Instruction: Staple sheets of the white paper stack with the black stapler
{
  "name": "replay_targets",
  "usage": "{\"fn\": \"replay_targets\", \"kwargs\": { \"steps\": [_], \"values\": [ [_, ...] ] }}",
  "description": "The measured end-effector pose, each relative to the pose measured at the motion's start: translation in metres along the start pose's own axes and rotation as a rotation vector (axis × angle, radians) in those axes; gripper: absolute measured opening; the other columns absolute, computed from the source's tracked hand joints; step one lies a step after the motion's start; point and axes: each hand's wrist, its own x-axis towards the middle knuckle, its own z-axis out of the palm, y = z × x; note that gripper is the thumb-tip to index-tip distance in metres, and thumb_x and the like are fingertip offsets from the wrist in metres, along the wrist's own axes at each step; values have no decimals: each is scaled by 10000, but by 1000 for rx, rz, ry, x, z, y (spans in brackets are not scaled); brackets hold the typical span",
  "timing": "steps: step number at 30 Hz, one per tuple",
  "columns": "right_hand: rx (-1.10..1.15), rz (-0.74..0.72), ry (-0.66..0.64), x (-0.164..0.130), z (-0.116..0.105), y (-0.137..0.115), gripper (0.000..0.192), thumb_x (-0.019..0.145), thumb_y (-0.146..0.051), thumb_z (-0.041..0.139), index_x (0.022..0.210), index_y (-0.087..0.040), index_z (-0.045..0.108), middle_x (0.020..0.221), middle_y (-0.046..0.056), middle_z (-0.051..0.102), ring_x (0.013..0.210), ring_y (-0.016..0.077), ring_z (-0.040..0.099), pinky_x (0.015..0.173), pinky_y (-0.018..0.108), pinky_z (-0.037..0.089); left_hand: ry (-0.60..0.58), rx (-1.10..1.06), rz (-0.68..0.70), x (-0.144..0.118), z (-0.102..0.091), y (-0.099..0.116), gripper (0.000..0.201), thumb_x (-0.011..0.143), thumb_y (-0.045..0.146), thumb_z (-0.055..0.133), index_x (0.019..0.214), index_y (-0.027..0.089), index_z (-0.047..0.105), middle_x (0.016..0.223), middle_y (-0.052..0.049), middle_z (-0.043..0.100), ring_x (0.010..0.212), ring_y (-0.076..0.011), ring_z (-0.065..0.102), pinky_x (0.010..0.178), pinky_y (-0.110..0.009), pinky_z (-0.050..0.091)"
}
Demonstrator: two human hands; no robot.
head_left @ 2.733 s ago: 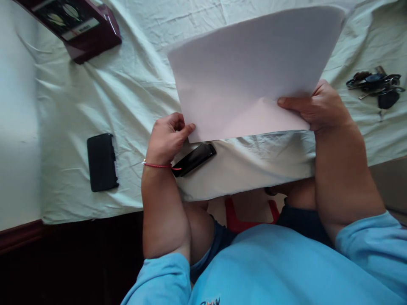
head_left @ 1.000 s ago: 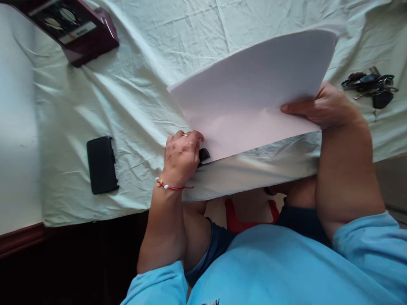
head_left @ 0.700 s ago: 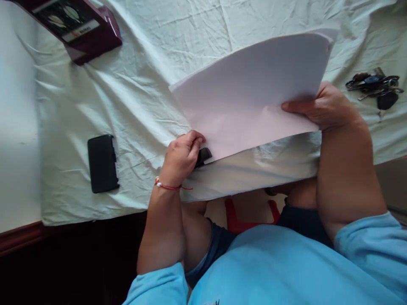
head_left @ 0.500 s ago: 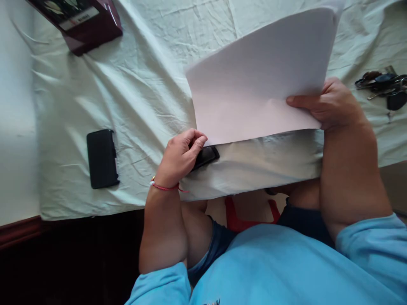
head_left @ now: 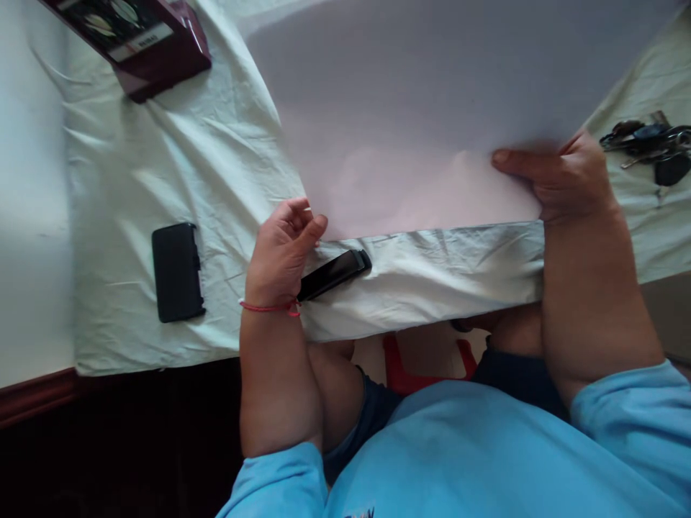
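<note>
Covering the table is a pale green, wrinkled cloth (head_left: 178, 151), and every place below is given from the big white sheet of paper (head_left: 410, 108) that I hold raised over the cloth's middle. The sheet fills much of the upper view and its near edge hangs just above the cloth's front fold. My right hand (head_left: 561, 176) clamps the sheet's lower right corner, thumb lying flat on top and the other fingers hidden beneath. My left hand (head_left: 283, 252) sits at the sheet's lower left corner, fingers curled, thumb tip touching the paper's edge; I cannot tell whether it truly pinches the sheet. A maroon box (head_left: 134, 36) lies far up-left of the sheet. A flat black case (head_left: 177, 272) lies well left of it. A slim black stapler-like bar (head_left: 335, 272) rests just under the sheet's near edge, beside my left wrist. A bunch of keys (head_left: 651, 147) lies just right of the sheet.
</note>
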Motion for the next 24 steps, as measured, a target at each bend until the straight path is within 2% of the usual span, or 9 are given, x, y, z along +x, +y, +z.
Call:
{"fn": "replay_targets", "kwargs": {
  "steps": [3,7,10,14,17,20,22,24],
  "values": [
    [3,-7,-7,-3,3,-3,799,502,-725,1132,994,-184,812,1163,27,835,1329,312,784,1167,520,674,-19,94,-8,-3,2,5,339,814,452,897,838,268,613,731,16,529,643,-153,456,584,-303,398],
    [-10,39,-4,-5,6,-5,764,522,-731,1126,941,-173,814,1050,9,827,1062,223,806,1078,482,698,-13,157,-28,-9,0,10,353,850,424,880,736,262,588,632,30,477,577,-138,393,528,-293,356],
    [-39,89,-3,-4,6,-2,747,551,-719,1122,968,-171,831,1045,6,837,952,184,787,1024,467,709,-16,208,-1,-12,-3,10,505,928,523,877,671,257,533,590,36,418,558,-129,333,499,-288,320],
    [-9,98,-13,-2,7,-1,759,560,-693,1131,1013,-158,842,1095,30,848,991,202,803,1045,478,709,38,188,30,-13,-3,10,645,1002,743,785,683,261,498,631,23,384,591,-144,368,511,-297,350],
    [12,84,8,-2,8,-4,779,535,-693,1141,1007,-155,834,1084,32,849,1019,215,812,1067,486,710,17,118,10,-15,0,14,607,904,764,872,760,272,546,683,20,450,621,-153,411,532,-298,398],
    [19,90,29,-3,10,-5,803,500,-706,1146,1012,-171,836,1102,22,861,1054,228,820,1091,499,711,-31,73,-13,-16,2,16,511,764,636,978,809,263,632,752,0,586,666,-154,463,568,-292,429],
    [21,92,28,-3,10,-5,831,491,-727,1140,1034,-176,839,1138,28,867,1095,246,827,1112,512,706,-20,61,-24,-16,2,16,466,745,602,979,818,255,677,774,-10,641,689,-158,505,590,-290,449],
    [8,86,16,-4,10,-5,841,519,-752,1124,1065,-180,836,1179,34,866,1153,269,831,1125,526,701,-7,55,-58,-16,1,13,466,773,635,969,822,256,702,741,-4,637,654,-151,501,561,-285,430]
  ]
}}
